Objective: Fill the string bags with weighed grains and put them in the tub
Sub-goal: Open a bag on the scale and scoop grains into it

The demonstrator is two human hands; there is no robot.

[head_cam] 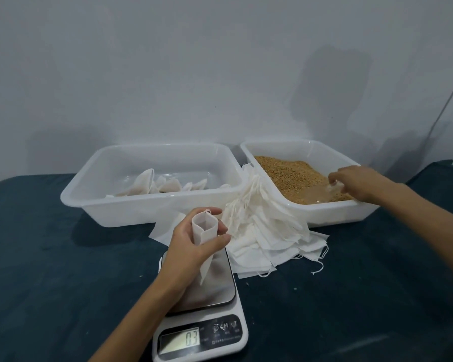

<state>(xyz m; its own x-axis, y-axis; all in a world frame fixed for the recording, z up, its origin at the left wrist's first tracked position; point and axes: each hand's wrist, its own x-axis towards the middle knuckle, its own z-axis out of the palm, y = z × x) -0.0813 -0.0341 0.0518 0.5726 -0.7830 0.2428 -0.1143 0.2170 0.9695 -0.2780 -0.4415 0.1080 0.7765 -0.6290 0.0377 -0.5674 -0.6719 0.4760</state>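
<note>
My left hand (191,244) holds a white string bag (204,231) upright with its mouth open, its lower end touching the steel plate of the kitchen scale (207,291). The scale's display reads 03. My right hand (356,182) reaches into the right tub (332,209) of brown grains (290,173) and grips a small clear scoop (322,193) lying in the grain. The left tub (147,205) holds several filled white bags (152,185).
A loose heap of empty white string bags (267,231) lies between the tubs and spills toward the scale. Everything stands on a dark teal cloth (50,257) against a pale wall. A thin cable (445,105) hangs at the right.
</note>
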